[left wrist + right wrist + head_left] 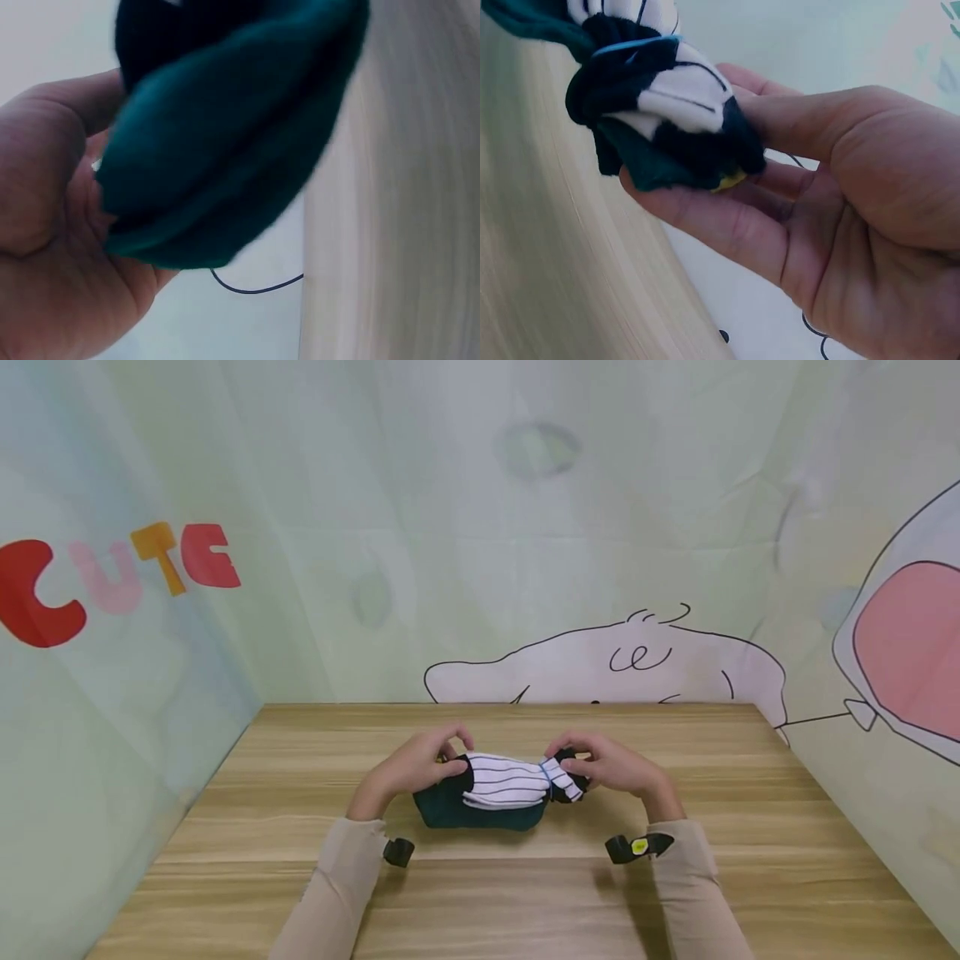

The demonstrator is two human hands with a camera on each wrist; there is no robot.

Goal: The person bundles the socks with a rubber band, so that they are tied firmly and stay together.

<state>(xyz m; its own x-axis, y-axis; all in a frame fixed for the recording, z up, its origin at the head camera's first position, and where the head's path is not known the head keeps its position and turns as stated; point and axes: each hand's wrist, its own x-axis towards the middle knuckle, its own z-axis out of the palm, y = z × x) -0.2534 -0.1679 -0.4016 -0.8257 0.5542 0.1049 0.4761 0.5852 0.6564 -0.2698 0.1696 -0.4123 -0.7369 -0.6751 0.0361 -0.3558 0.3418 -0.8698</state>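
Observation:
A bundle of socks (506,781) lies lengthwise between the two hands in the head view, white with thin dark stripes on top and dark green below. A thin blue band (637,45) is wound around it near its right end, gathering the cloth into a bunched tip (682,112). The left hand (412,768) pinches the black left end between thumb and fingers. In the left wrist view, dark green cloth (217,150) covers part of those fingers. On the other side, the right hand (618,767) holds the bunched tip, thumb above and fingers beneath.
Both hands work over a wood-grain table (510,902). Behind it hangs a pale printed curtain (375,485) with a cartoon animal and coloured letters. Small black devices are strapped at the left wrist (399,852) and right wrist (637,847).

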